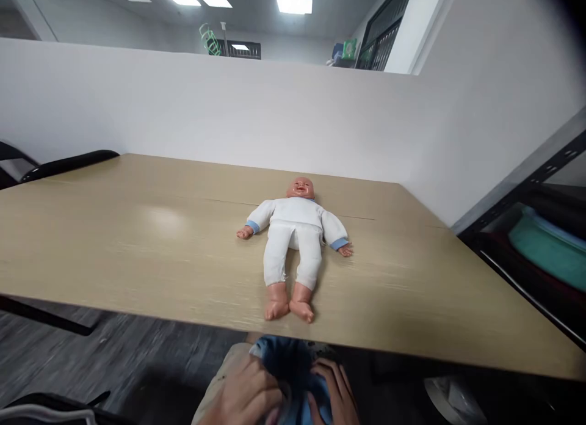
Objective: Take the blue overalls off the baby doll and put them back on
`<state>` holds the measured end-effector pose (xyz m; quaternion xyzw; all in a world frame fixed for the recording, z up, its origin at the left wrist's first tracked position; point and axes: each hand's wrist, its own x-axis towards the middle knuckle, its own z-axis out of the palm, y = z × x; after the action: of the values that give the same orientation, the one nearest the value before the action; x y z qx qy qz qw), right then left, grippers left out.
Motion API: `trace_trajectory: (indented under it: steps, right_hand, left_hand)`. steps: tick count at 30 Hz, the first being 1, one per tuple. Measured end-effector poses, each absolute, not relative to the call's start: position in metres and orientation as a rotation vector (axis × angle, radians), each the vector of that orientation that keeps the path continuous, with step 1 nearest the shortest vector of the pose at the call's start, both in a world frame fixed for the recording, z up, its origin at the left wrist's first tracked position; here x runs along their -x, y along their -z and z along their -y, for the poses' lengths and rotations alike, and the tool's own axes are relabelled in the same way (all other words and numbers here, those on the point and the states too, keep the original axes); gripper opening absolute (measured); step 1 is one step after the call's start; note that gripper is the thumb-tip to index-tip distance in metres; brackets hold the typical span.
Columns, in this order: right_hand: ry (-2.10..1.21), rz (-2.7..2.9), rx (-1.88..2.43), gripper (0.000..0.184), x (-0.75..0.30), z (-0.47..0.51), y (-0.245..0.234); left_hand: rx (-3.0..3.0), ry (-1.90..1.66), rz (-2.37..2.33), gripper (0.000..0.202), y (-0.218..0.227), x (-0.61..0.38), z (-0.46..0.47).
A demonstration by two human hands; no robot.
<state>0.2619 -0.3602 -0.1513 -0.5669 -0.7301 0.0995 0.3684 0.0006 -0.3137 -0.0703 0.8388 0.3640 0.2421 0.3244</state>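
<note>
Hands meet low at the near edge of view: the left hand (pixel 245 394) and the right hand (pixel 332 391) are both curled onto a bunched piece of soft blue cloth (pixel 293 367), fingers bent over its folds from either side. The cloth lies between the palms, over a lap in beige fabric, under the near edge of the table. Neither hand is open, and neither touches anything else.

Ahead of the grip and above it, on the pale wood-grain table (pixel 137 242), lies a plastic baby doll in a white suit with light-blue cuffs (pixel 295 236). It lies well apart from the hands, with nothing touching it.

As far as the work shows, the cloth is gathered and held, and that is all. It has not come up over the table edge, and the doll wears only its white suit. Everything that would bring the two together looks undone.

The doll lies on its back, face up. Its long axis runs straight away from the grip — bare feet nearest the hands, by the table's near edge, head at the far end. The arms spread out to either side. The cloth is too crumpled to tell any axis.

Beyond the doll stands a plain white partition wall (pixel 229 107).
</note>
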Motion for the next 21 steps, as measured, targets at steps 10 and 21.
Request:
trace_trajectory:
  steps: [10, 21]
  right_hand:
    - [-0.466, 1.462, 1.775, 0.046, -0.291, 0.365, 0.222]
    - [-1.081, 1.543, 1.569, 0.048, -0.330, 0.321, 0.217]
  left_hand:
    - [-2.305, -0.319, -1.268, 0.025, 0.119, -0.003, 0.316]
    - [-2.221, -0.271, -1.136, 0.031, 0.072, -0.049, 0.323]
